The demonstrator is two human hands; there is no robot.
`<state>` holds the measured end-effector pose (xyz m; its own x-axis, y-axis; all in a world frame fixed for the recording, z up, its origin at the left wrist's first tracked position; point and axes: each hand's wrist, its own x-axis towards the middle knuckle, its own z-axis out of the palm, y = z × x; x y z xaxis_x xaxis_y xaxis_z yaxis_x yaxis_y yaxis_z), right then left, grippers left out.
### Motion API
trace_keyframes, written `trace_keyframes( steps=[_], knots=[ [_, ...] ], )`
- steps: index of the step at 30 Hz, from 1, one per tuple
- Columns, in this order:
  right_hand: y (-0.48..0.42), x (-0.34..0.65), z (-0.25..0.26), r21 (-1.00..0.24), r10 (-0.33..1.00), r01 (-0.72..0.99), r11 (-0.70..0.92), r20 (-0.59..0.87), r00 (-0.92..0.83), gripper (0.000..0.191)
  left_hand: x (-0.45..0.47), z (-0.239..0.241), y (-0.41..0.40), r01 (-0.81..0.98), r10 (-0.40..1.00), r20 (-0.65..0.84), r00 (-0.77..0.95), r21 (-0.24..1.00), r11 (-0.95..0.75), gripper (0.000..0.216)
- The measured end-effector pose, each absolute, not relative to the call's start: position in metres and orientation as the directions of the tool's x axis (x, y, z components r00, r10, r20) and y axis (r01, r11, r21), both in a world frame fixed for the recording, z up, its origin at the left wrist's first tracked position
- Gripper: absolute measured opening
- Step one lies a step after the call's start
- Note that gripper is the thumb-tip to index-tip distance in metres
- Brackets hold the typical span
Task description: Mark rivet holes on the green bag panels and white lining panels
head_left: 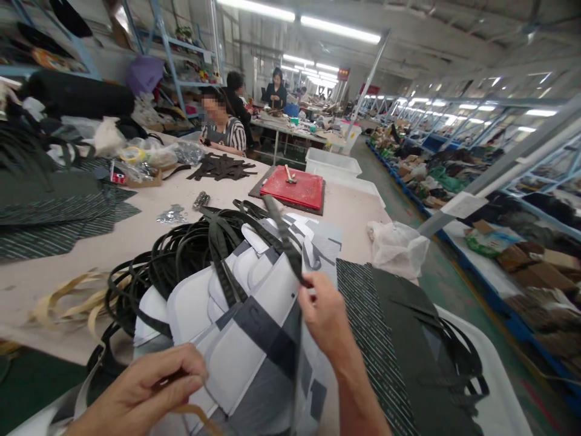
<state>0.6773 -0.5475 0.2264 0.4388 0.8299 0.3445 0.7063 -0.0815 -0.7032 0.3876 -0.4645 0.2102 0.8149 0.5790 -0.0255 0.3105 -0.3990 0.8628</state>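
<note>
My right hand [325,315] is closed on a dark strap [284,233] that runs up and away over a pile of white and grey cut pieces [254,303]. My left hand [152,384] is pinched shut near the bottom edge, holding a thin tan strip [200,415] at the near end of the strap. Left of the pile lies a tangle of black straps [181,254]. Loose tan strips [72,300] lie on the table further left.
A red cutting mat [295,188] with a hammer sits across the table. Striped dark fabric [59,212] lies at the left, another stack [408,339] at the right in a white tub. A seated person [222,127] works opposite. White bins [333,163] and a plastic bag [397,245] stand to the right.
</note>
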Motion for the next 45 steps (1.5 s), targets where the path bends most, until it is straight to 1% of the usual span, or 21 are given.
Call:
trace_keyframes(
  steps=[2, 4, 7, 9, 11, 13, 15, 17, 18, 20, 22, 24, 25, 26, 29, 33, 37, 40, 42, 44, 45],
  knots=[
    [-0.591, 0.710, 0.241, -0.712, 0.750, 0.668, -0.219, 0.315, 0.582, 0.019, 0.397, 0.204, -0.469, 0.279, 0.561, -0.041, 0.827, 0.896, -0.346, 0.032],
    [-0.639, 0.746, 0.244, -0.726, 0.629, 0.584, -0.363, 0.271, 0.728, 0.025, 0.405, 0.197, -0.475, 0.261, 0.535, -0.022, 0.845, 0.889, -0.376, 0.030],
    [-0.711, 0.800, 0.226, -0.770, 0.424, 0.417, -0.482, 0.211, 0.881, 0.040, 0.417, 0.182, -0.483, 0.248, 0.527, 0.032, 0.849, 0.857, -0.452, 0.027],
    [-0.758, 0.829, 0.206, -0.763, 0.291, 0.313, -0.565, 0.171, 0.941, 0.050, 0.425, 0.173, -0.487, 0.235, 0.520, 0.076, 0.851, 0.831, -0.505, 0.027],
    [-0.800, 0.851, 0.188, -0.678, 0.178, 0.186, -0.711, 0.082, 0.981, 0.055, 0.434, 0.168, -0.489, 0.195, 0.492, 0.134, 0.860, 0.806, -0.560, 0.027],
    [-0.834, 0.862, 0.176, -0.562, 0.062, 0.060, -0.825, 0.015, 0.998, 0.053, 0.445, 0.169, -0.491, 0.123, 0.446, 0.221, 0.867, 0.773, -0.622, 0.030],
    [-0.853, 0.861, 0.169, -0.488, -0.032, -0.026, -0.873, 0.005, 0.999, 0.047, 0.457, 0.177, -0.494, 0.029, 0.364, 0.324, 0.873, 0.711, -0.703, 0.031],
    [-0.852, 0.848, 0.166, -0.443, -0.071, -0.054, -0.895, 0.021, 0.997, 0.045, 0.469, 0.187, -0.497, -0.055, 0.266, 0.409, 0.873, 0.623, -0.780, 0.032],
    [-0.844, 0.835, 0.166, -0.450, -0.045, -0.031, -0.892, 0.020, 0.999, 0.045, 0.475, 0.192, -0.499, -0.085, 0.224, 0.441, 0.869, 0.578, -0.811, 0.034],
    [-0.812, 0.801, 0.168, -0.547, 0.132, 0.103, -0.831, -0.014, 0.991, 0.044, 0.484, 0.199, -0.502, -0.112, 0.173, 0.481, 0.859, 0.507, -0.855, 0.036],
    [-0.767, 0.757, 0.175, -0.756, 0.476, 0.285, -0.589, -0.039, 0.879, 0.035, 0.490, 0.202, -0.504, -0.116, 0.139, 0.482, 0.865, 0.462, -0.879, 0.037],
    [-0.720, 0.711, 0.185, -0.833, 0.776, 0.468, -0.296, 0.075, 0.626, 0.019, 0.493, 0.202, -0.504, -0.112, 0.113, 0.460, 0.881, 0.434, -0.894, 0.036],
    [-0.699, 0.692, 0.191, -0.841, 0.852, 0.516, -0.162, 0.145, 0.503, 0.017, 0.493, 0.201, -0.503, -0.113, 0.101, 0.452, 0.887, 0.422, -0.900, 0.036],
    [-0.680, 0.675, 0.196, -0.840, 0.889, 0.541, -0.048, 0.211, 0.407, 0.021, 0.493, 0.200, -0.502, -0.113, 0.090, 0.446, 0.890, 0.408, -0.906, 0.035],
    [-0.645, 0.646, 0.205, -0.792, 0.919, 0.597, 0.124, 0.319, 0.232, 0.024, 0.489, 0.196, -0.498, -0.111, 0.064, 0.436, 0.898, 0.364, -0.925, 0.031],
    [-0.629, 0.640, 0.197, -0.726, 0.925, 0.663, 0.181, 0.354, 0.135, 0.010, 0.482, 0.192, -0.493, -0.084, 0.074, 0.410, 0.909, 0.354, -0.931, 0.028],
    [-0.621, 0.634, 0.182, -0.681, 0.898, 0.702, 0.208, 0.417, 0.139, 0.008, 0.480, 0.190, -0.487, 0.026, 0.233, 0.351, 0.907, 0.505, -0.863, 0.025],
    [-0.612, 0.624, 0.173, -0.686, 0.877, 0.710, 0.159, 0.429, 0.218, 0.010, 0.483, 0.189, -0.482, 0.047, 0.236, 0.278, 0.931, 0.550, -0.834, 0.029],
    [-0.604, 0.620, 0.165, -0.786, 0.868, 0.613, 0.076, 0.354, 0.347, 0.010, 0.485, 0.190, -0.479, 0.044, 0.220, 0.278, 0.935, 0.525, -0.850, 0.035],
    [-0.593, 0.624, 0.154, -0.931, 0.833, 0.361, -0.063, 0.150, 0.533, 0.007, 0.487, 0.191, -0.476, 0.048, 0.238, 0.303, 0.923, 0.524, -0.851, 0.034],
    [-0.587, 0.631, 0.146, -0.970, 0.797, 0.206, -0.126, 0.025, 0.604, 0.007, 0.487, 0.192, -0.475, 0.043, 0.250, 0.319, 0.914, 0.537, -0.842, 0.032]
  ],
)
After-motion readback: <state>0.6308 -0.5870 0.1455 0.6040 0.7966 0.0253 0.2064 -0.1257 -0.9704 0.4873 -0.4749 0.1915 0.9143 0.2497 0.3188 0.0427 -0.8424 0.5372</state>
